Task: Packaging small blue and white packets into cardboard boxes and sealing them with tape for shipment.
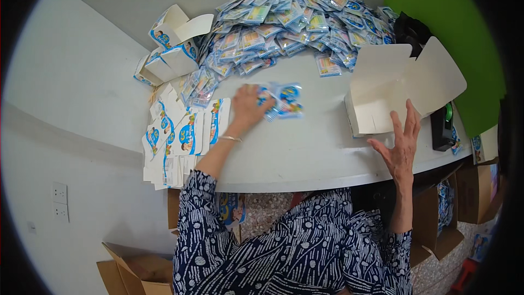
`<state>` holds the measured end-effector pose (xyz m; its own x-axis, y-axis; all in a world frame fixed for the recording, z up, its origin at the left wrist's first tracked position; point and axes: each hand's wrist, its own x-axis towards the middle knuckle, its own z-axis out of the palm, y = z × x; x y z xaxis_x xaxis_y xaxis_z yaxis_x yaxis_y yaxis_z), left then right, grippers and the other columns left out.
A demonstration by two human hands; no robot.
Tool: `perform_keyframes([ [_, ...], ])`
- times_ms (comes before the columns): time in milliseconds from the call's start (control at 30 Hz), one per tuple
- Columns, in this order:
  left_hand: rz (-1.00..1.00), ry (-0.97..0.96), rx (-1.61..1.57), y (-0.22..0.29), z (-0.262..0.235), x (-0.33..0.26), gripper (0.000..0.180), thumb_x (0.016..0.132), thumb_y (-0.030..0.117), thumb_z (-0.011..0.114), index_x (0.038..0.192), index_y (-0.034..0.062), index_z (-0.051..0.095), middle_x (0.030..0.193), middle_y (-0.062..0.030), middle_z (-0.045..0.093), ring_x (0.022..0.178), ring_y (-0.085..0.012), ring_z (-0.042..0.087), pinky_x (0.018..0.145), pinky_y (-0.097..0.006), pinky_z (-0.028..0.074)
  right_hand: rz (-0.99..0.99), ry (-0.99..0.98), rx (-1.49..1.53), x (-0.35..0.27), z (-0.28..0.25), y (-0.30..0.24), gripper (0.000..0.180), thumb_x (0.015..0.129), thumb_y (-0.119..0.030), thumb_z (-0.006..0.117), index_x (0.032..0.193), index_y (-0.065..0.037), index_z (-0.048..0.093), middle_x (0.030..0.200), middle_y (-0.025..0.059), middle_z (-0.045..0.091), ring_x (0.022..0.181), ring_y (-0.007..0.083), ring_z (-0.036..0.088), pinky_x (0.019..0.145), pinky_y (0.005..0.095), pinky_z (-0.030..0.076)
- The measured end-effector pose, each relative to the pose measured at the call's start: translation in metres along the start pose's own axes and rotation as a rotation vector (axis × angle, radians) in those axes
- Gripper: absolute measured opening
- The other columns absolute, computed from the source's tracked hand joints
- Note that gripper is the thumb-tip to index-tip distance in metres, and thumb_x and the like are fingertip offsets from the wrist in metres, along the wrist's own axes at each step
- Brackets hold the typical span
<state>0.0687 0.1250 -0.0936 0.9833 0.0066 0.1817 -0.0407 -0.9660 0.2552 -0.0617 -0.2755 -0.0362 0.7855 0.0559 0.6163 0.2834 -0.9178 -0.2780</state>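
Observation:
My left hand (248,108) is over the middle of the table, fingers closed on the edge of small clear-and-blue plastic packets (290,100). Hand and packets are blurred by motion, and how many packets are gripped is hard to make out. To the right stands an open white cardboard box (376,112), its flaps spread up and outward. Just in front of it, my right hand (404,147) hovers with fingers apart and nothing in them. A large heap of similar packets (295,24) covers the back of the table.
Flattened printed cartons (188,134) lie stacked at the table's left side. Behind them are made-up boxes (177,57), one with raised flaps. A black tape dispenser (442,128) sits by the right edge. Brown cardboard boxes (477,194) stand below the table.

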Motion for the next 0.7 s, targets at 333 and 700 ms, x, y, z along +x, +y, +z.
perform_keyframes([
  [333,-0.291,0.236,0.232,-0.160,-0.048,0.057,0.104,0.068,0.073,0.066,0.144,0.0074,0.036,0.145,-0.0313,0.033,0.135,-0.0442,0.033,0.106,-0.056,0.031,-0.017,0.069,-0.075,-0.008,-0.002,0.003,0.039,0.067,-0.009,0.081,0.096,-0.004,0.055,0.148,0.0194,0.035,0.129,0.0412,0.037,0.102,0.0469,0.038],
  [700,-0.018,0.028,0.423,-0.211,-0.073,0.068,0.048,0.078,0.019,0.060,0.123,0.0037,0.049,0.085,-0.0248,0.066,0.080,-0.0432,0.064,0.071,-0.052,0.051,0.104,-0.026,-0.006,-0.025,0.004,0.004,0.040,0.071,-0.003,0.077,0.104,-0.002,0.054,0.144,0.0204,0.040,0.122,0.0422,0.046,0.095,0.0465,0.046],
])
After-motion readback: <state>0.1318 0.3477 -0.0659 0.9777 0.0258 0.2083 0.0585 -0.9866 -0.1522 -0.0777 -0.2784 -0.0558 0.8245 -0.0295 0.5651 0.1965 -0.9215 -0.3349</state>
